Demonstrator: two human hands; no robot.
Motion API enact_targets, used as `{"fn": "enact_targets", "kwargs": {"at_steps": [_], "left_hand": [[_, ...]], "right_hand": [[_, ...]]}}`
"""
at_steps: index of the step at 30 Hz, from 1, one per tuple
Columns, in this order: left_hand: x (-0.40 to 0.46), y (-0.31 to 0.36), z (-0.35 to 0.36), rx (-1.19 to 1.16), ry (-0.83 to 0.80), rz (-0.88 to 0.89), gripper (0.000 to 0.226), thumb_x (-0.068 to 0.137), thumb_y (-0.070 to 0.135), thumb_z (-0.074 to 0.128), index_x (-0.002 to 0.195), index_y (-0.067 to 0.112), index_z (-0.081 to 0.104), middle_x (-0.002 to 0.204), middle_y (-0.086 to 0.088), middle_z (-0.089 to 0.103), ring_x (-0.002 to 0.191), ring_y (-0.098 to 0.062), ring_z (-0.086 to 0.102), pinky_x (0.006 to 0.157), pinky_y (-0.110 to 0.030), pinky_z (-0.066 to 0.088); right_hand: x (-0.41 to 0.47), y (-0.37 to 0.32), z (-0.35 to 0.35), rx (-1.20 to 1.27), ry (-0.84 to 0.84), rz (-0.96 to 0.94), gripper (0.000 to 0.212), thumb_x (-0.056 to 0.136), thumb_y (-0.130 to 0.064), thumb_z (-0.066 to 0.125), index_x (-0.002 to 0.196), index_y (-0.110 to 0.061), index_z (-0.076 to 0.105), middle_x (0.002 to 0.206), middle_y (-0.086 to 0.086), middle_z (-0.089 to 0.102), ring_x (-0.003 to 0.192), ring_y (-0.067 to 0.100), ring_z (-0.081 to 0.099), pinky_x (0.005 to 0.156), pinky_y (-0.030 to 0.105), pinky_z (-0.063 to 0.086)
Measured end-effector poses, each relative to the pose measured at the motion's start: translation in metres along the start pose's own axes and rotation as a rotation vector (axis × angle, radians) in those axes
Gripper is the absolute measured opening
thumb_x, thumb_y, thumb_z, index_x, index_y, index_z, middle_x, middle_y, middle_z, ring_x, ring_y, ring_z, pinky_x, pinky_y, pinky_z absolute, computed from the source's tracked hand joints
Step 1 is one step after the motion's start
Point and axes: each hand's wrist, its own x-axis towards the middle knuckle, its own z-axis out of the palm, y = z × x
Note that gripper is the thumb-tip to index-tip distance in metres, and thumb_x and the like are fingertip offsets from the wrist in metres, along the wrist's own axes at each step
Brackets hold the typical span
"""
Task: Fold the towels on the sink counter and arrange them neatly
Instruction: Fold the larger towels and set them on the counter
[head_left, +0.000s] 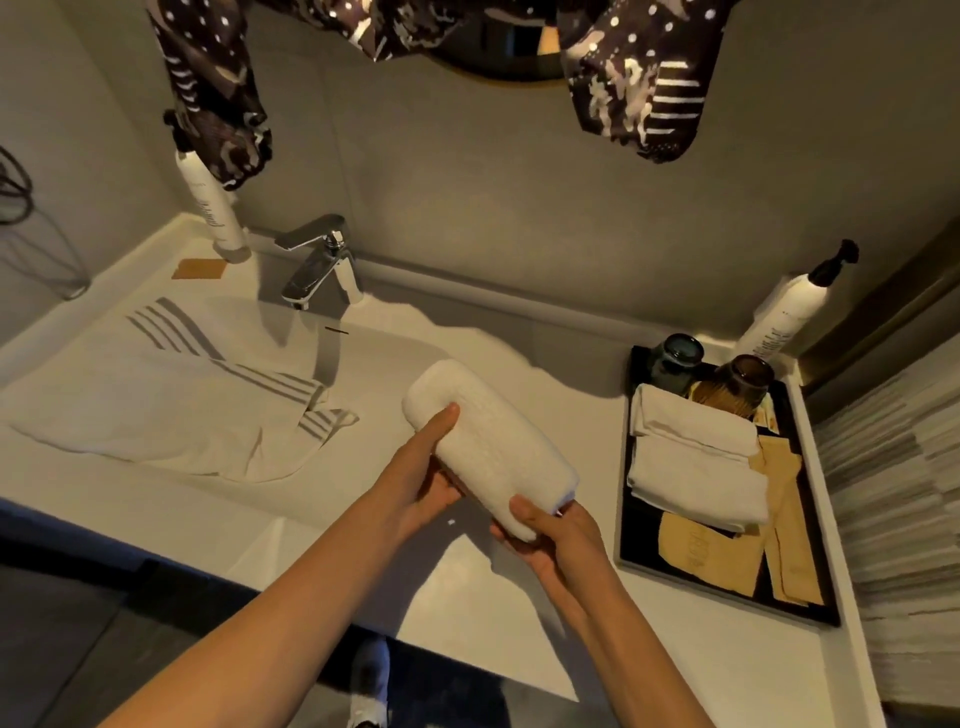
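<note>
A white towel rolled into a thick cylinder (485, 441) is held above the white sink counter (545, 395), tilted from far left to near right. My left hand (428, 470) grips its left side with the thumb on top. My right hand (553, 532) cups its near end from below. A larger white towel with grey stripes (156, 395) lies unfolded and crumpled over the sink basin at the left. Two folded white towels (693, 457) are stacked on a black tray (631, 519) at the right.
A chrome faucet (324, 265) stands behind the basin. White pump bottles stand at the back left (213, 208) and back right (784, 312). Two dark glass cups (711, 371) and tan paper packets (727, 556) share the tray. Patterned fabric (634, 78) hangs overhead.
</note>
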Motion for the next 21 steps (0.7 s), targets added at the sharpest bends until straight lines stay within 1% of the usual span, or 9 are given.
{"fn": "enact_targets", "kwargs": {"at_steps": [4,6,8,10,13,14,16,18,21], "left_hand": [[0.030,0.032,-0.037,0.162,0.165,0.085,0.052,0.078,0.031,0.082,0.118,0.005,0.063,0.102,-0.013,0.076,0.096,-0.028,0.072,0.087,-0.045,0.058],[0.051,0.046,-0.054,0.193,0.225,0.110,0.055,0.075,0.030,0.085,0.118,0.004,0.063,0.102,-0.013,0.076,0.094,-0.028,0.073,0.085,-0.046,0.059],[0.080,0.067,-0.065,0.189,0.251,0.119,0.058,0.075,0.032,0.085,0.119,0.003,0.062,0.106,-0.014,0.074,0.094,-0.027,0.073,0.083,-0.046,0.060],[0.116,0.094,-0.070,0.165,0.249,0.109,0.049,0.079,0.029,0.081,0.115,0.002,0.064,0.104,-0.014,0.075,0.094,-0.026,0.073,0.083,-0.043,0.060],[0.170,0.141,-0.069,0.050,0.196,0.074,0.034,0.088,0.015,0.072,0.115,-0.004,0.063,0.104,-0.016,0.074,0.100,-0.028,0.069,0.094,-0.046,0.055],[0.185,0.156,-0.067,0.025,0.183,0.079,0.027,0.091,0.011,0.069,0.113,-0.004,0.063,0.100,-0.015,0.074,0.097,-0.026,0.069,0.093,-0.044,0.055],[0.214,0.183,-0.065,0.000,0.189,0.106,0.013,0.093,0.008,0.064,0.104,0.000,0.064,0.082,-0.009,0.076,0.082,-0.021,0.069,0.078,-0.036,0.058],[0.241,0.201,-0.068,0.006,0.228,0.119,0.017,0.094,0.017,0.064,0.102,0.002,0.063,0.077,-0.010,0.074,0.070,-0.020,0.070,0.063,-0.033,0.060],[0.274,0.212,-0.083,0.296,0.379,0.081,0.062,0.082,0.056,0.069,0.098,-0.004,0.068,0.080,-0.017,0.075,0.070,-0.031,0.074,0.067,-0.048,0.062]], "right_hand": [[0.033,-0.001,0.024,-0.095,0.055,0.025,0.043,0.073,0.009,0.072,0.114,0.009,0.059,0.102,0.025,0.071,0.085,0.035,0.070,0.059,0.034,0.059],[0.056,-0.001,0.040,-0.125,0.122,0.020,0.039,0.078,0.007,0.070,0.116,0.010,0.061,0.103,0.023,0.072,0.092,0.035,0.070,0.063,0.034,0.060],[0.087,-0.005,0.063,-0.136,0.174,-0.007,0.035,0.080,0.005,0.070,0.114,0.009,0.063,0.098,0.020,0.074,0.087,0.032,0.072,0.065,0.035,0.061],[0.122,-0.013,0.089,-0.171,0.200,-0.044,0.028,0.083,-0.001,0.070,0.111,0.003,0.067,0.092,0.013,0.077,0.081,0.025,0.073,0.069,0.033,0.061],[0.182,-0.030,0.127,-0.138,0.225,-0.102,0.030,0.086,-0.006,0.070,0.116,-0.005,0.067,0.102,0.010,0.076,0.094,0.023,0.071,0.084,0.035,0.058],[0.201,-0.037,0.137,-0.137,0.239,-0.117,0.031,0.086,-0.007,0.071,0.117,-0.006,0.066,0.105,0.011,0.074,0.097,0.025,0.070,0.088,0.037,0.056],[0.241,-0.048,0.158,-0.160,0.254,-0.130,0.031,0.085,-0.011,0.073,0.115,-0.007,0.067,0.106,0.012,0.074,0.099,0.025,0.070,0.092,0.040,0.055],[0.280,-0.054,0.173,-0.205,0.261,-0.125,0.028,0.083,-0.014,0.077,0.108,-0.007,0.068,0.097,0.012,0.074,0.087,0.023,0.071,0.083,0.037,0.058],[0.327,-0.055,0.191,-0.372,0.334,-0.106,0.032,0.076,-0.017,0.082,0.098,-0.003,0.063,0.075,0.017,0.068,0.060,0.025,0.061,0.058,0.035,0.053]]}}
